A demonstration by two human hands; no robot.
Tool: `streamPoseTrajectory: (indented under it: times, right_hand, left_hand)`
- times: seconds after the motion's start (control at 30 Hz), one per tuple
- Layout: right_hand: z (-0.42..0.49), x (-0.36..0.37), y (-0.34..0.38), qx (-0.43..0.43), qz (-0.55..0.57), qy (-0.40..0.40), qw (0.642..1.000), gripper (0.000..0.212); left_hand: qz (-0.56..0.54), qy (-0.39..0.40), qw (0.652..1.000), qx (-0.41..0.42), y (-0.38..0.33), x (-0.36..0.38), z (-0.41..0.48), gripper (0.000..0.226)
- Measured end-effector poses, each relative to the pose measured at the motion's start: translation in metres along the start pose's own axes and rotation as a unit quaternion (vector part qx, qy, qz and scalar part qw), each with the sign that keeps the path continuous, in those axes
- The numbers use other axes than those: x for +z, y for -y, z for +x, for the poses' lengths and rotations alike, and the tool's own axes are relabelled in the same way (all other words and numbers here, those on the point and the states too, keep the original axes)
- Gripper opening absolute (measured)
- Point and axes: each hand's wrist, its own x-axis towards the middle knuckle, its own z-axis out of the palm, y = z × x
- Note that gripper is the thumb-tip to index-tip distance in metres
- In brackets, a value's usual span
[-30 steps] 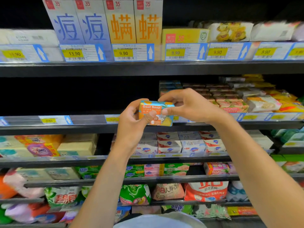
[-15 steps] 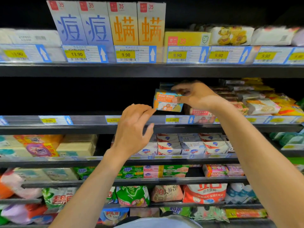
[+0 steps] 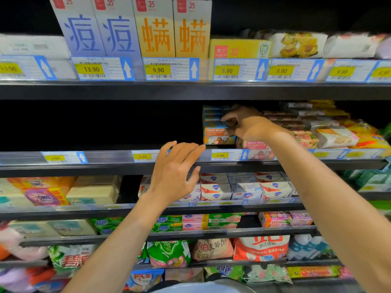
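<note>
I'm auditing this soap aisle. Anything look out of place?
Nothing spilled or damaged. Only oddity: left of the Goat Soap box the right hand holds, the 8.00 price tag fronts a dark stretch showing no stock.

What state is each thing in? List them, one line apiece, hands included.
Goat Soap box: standing upright just behind the shelf rail, label facing out.
Right hand: reached into the shelf, fingers curled round the box's right end.
Left hand: open, fingers spread, holding nothing, in front of the rail.
Tall boxes: upright, side by side on the top shelf.
</note>
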Motion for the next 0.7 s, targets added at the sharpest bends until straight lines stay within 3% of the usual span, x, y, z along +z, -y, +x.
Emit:
streamPoseTrajectory:
  times: [0.2, 0.53, 0.7]
  right_hand:
    - [0.000, 0.002, 0.004, 0.018, -0.032, -0.031, 0.999, 0.037]
    - [-0.019, 0.003, 0.022, 0.052, -0.101, -0.038, 0.993, 0.035]
    - [-0.052, 0.001, 0.031, 0.088, -0.086, -0.075, 0.990, 0.044]
  left_hand:
    - [0.001, 0.001, 1.000, 0.009, 0.002, 0.000, 0.000, 0.052]
    - [-0.011, 0.053, 0.999, 0.001, 0.000, -0.010, -0.001, 0.055]
    - [-0.014, 0.064, 0.995, -0.069, -0.016, -0.028, 0.001, 0.057]
